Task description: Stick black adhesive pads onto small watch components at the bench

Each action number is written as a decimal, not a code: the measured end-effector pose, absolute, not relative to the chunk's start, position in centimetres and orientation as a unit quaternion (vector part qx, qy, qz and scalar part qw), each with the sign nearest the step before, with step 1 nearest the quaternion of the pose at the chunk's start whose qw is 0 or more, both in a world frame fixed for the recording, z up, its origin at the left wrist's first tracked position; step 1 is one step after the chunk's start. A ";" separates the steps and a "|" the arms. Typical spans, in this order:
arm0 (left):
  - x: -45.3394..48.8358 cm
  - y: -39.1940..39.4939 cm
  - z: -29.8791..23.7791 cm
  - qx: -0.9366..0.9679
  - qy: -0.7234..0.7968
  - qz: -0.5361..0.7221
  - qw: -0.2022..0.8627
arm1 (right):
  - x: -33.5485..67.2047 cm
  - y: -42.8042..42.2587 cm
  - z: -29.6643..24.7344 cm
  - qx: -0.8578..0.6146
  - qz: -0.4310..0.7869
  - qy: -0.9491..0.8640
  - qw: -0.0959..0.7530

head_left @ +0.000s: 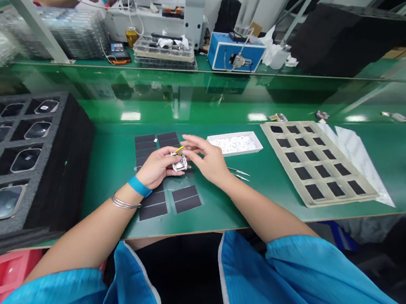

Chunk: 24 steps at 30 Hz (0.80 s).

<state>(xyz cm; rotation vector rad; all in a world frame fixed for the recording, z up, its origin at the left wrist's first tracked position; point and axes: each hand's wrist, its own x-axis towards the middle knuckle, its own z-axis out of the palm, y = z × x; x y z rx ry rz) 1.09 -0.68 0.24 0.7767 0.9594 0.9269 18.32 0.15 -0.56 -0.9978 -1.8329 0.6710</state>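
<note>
- Small clear part (180, 163), glossy, silvery and boxy, pinched between thumb and fingertips of left hand (159, 167), just above the green mat (265, 189).
- Right hand (207, 161) palm-down, fingers narrowed onto the part's top beside a thin yellow sliver (179, 149); actual grip unclear.
- Matte dark rectangular pads (187, 198) beneath the fingers; slim metal tweezers (239, 173) just right of them.

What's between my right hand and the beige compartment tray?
Metal tweezers lie on the green mat there, close by the right hand, clear of the beige tray; the head view shows it.
</note>
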 end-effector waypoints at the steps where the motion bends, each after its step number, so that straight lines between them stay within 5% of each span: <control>1: 0.9 -0.5 0.4 0.341 0.440 0.436 0.707 | 18.3 0.5 -0.7 -0.426 0.292 -0.735 0.439; 9: 0.0 0.6 -0.1 0.259 0.413 0.504 0.713 | 18.2 1.6 -2.1 -0.497 0.190 -0.810 0.248; 24: 1.1 0.0 0.1 0.266 0.435 0.503 0.698 | 18.0 1.2 -1.8 -0.524 0.204 -0.797 0.220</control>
